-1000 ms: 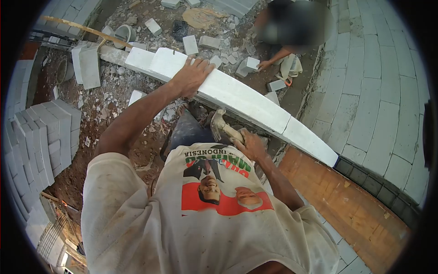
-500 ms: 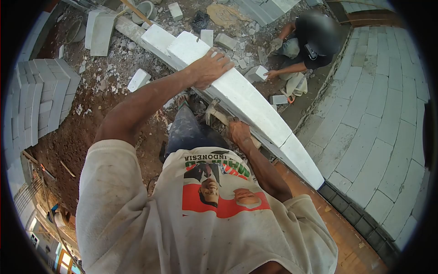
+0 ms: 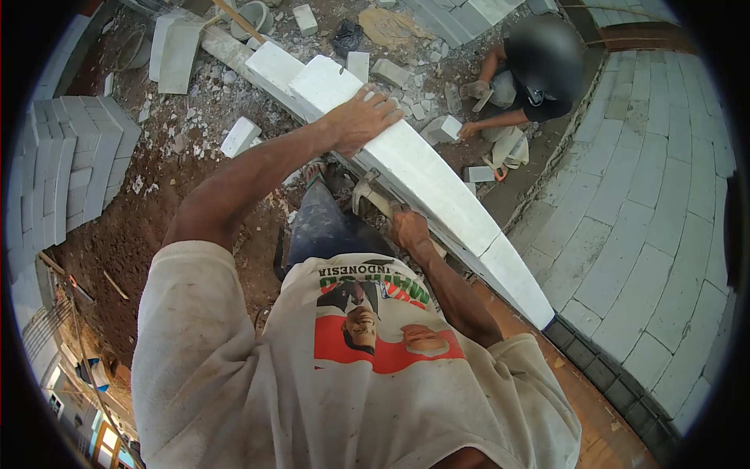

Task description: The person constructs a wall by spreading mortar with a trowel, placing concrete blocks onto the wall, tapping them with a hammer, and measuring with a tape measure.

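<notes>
My left hand (image 3: pixel 362 119) lies across the top of a white wall block (image 3: pixel 430 172), its fingers bent over the far edge. This block sits in a long, narrow wall that runs diagonally from upper left to lower right. Lower down, on the near side of the wall, my right hand (image 3: pixel 411 228) is closed around the handle of a hammer (image 3: pixel 366 190). The hammer's head is close to the block's near face; whether it touches cannot be made out. Part of the handle is hidden under my fingers.
Beyond the wall a co-worker (image 3: pixel 543 62) crouches, one hand at a small white block (image 3: pixel 442 130). Rubble and loose blocks (image 3: pixel 240 137) litter the ground. Stacked blocks (image 3: pixel 74 168) stand left, a block wall (image 3: pixel 633 234) right, and buckets (image 3: pixel 251 19) at the back.
The camera view has shifted slightly. The co-worker's head and farther hand have moved a little. My hands and the hammer keep nearly the same position against the wall.
</notes>
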